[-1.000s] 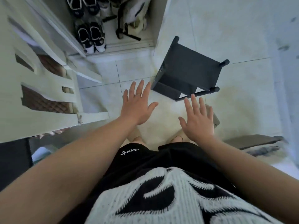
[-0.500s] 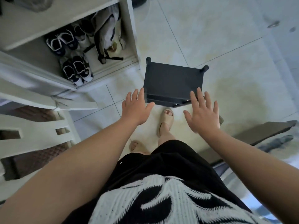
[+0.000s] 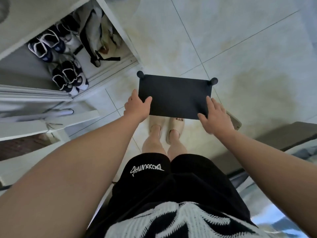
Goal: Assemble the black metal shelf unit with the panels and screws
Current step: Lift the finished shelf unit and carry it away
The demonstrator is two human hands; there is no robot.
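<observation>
A person is standing over the black metal shelf unit (image 3: 175, 96), which is sitting on the tiled floor (image 3: 240, 40) just ahead of beige sandals (image 3: 175, 128). The left hand (image 3: 136, 107) is gripping its near left corner, thumb on top; the right hand (image 3: 216, 117) is resting, fingers spread, against the near right corner.

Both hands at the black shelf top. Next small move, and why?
Probably curl the right hand round the black shelf top's right near corner: its fingers lie straight there, while the left hand pinches the left corner, thumb on top.
</observation>
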